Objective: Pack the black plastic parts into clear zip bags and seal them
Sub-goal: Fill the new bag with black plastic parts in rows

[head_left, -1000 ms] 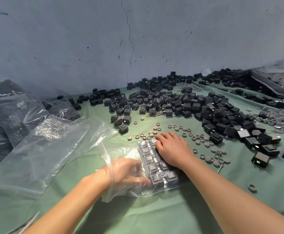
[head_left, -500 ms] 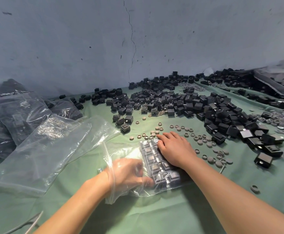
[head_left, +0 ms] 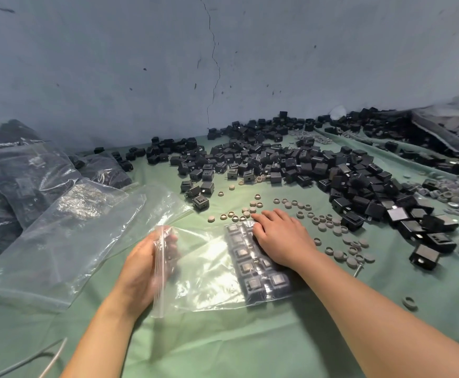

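The clear zip bag (head_left: 209, 271) lies flat on the green cloth (head_left: 222, 347): thin, limp, slippery film, with rows of black plastic parts (head_left: 252, 266) weighting its closed end, so we judge the stiffer zip strip (head_left: 157, 279) the best hold. Our left hand (head_left: 143, 274) grips that strip, and our right hand (head_left: 283, 238) presses flat, fingers straight, on the parts. Loose parts (head_left: 304, 170) are heaped beyond the bag.
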Demonstrator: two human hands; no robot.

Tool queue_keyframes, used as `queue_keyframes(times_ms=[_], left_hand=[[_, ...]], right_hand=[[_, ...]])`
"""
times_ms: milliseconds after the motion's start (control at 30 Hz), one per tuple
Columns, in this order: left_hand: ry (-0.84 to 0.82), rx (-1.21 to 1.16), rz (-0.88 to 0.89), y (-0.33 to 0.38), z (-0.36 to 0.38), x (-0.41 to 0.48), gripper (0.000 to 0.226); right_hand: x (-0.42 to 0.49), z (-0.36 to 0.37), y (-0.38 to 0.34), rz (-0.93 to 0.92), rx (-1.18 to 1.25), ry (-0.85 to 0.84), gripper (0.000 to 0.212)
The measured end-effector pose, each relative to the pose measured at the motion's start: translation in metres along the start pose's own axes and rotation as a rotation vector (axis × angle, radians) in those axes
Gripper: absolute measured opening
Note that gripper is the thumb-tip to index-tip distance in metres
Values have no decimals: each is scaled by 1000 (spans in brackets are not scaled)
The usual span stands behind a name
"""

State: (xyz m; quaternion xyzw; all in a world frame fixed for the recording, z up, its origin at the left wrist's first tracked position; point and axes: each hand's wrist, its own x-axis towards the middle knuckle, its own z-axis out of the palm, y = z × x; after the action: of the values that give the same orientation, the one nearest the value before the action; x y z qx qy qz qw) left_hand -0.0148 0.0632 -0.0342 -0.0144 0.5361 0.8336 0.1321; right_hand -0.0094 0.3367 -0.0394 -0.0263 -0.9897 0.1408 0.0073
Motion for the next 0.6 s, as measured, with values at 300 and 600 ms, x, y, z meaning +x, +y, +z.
queue_keyframes(times_ms=[300,600], left_hand=[[228,-558,37,11,-18,3,19],[275,-581,130,11,-25,6,17]], right_hand=[[1,2,1,-2,4,14,53],[1,-4,2,8,158,68,50]])
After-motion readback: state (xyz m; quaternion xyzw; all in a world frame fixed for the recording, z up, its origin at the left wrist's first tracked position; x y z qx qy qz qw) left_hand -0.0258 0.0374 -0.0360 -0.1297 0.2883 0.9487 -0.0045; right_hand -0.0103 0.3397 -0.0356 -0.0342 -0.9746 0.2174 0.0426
